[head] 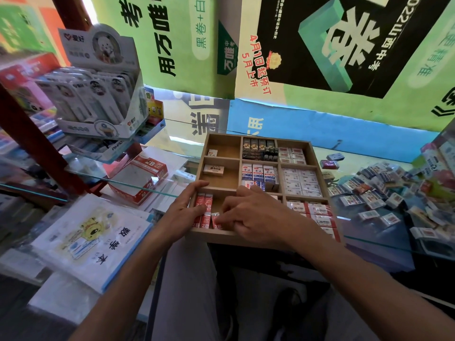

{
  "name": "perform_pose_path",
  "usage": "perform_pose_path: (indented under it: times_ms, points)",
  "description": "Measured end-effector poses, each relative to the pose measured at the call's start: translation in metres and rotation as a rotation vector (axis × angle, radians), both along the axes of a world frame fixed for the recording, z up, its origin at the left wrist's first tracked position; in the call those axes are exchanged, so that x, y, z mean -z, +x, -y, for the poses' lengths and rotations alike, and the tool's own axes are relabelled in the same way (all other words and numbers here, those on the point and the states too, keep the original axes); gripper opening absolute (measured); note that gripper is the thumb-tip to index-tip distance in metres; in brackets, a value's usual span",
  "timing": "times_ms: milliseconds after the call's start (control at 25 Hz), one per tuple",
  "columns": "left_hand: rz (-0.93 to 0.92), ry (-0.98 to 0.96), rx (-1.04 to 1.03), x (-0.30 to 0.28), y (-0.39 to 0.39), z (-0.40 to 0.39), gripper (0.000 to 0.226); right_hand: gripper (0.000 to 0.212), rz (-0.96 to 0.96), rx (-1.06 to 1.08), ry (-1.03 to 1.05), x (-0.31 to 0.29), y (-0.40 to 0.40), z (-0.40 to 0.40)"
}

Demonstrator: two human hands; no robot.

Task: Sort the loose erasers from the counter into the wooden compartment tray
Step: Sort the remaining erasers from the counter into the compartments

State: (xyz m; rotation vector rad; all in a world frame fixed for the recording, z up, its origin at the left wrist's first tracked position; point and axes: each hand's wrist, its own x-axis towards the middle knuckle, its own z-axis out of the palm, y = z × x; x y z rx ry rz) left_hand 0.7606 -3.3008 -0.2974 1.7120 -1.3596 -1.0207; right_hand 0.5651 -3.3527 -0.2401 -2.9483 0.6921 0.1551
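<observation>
Left of the wooden compartment tray [263, 238], a plastic-wrapped booklet [91, 236] with a yellow cartoon lies on the counter [374, 166], and a red 2B carton [145, 177] sits behind it, both out of the work.

At the tray's near-left compartment, the left hand [183, 212] rests with its fingers [194, 190] stretched nearly straight along the tray's left wall and over the divider. It grips nothing; it looks to be steadying the tray, which overhangs the counter's edge toward the person's lap.

Inside that compartment stand red 2B erasers [203, 214] packed upright side by side, probably so that more fit in the row. The right hand [256, 217] reaches in beside them, its fingers curled down onto a further red 2B eraser [216, 221] at the row's right end. It seems to be pinching and pressing this one into line, though the fingertips hide the exact contact.

Right of that compartment, the tray's other cells hold black, blue-and-white, white and red-and-white erasers, grouped by kind.

Right of the tray, a large pile of loose erasers [379, 193] is spread across the counter, so much sorting remains.
</observation>
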Motion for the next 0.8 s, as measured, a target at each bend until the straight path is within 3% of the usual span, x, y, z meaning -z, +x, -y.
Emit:
perform_pose_path:
  times_ms: [480, 640, 800]
  points:
    - [0.019, -0.015, 0.011, 0.000, -0.002, -0.001, 0.053, 0.031, 0.122, 0.095, 0.118, 0.000, 0.005, -0.019]
    - [0.137, -0.021, -0.040, -0.007, 0.003, 0.009, 0.064, 0.042, 0.375, 0.221, 0.201, 0.006, -0.010, -0.022]
    - [0.315, 0.013, -0.119, -0.014, -0.015, 0.037, 0.059, 0.028, 0.693, 0.479, 0.152, 0.009, -0.035, -0.002]
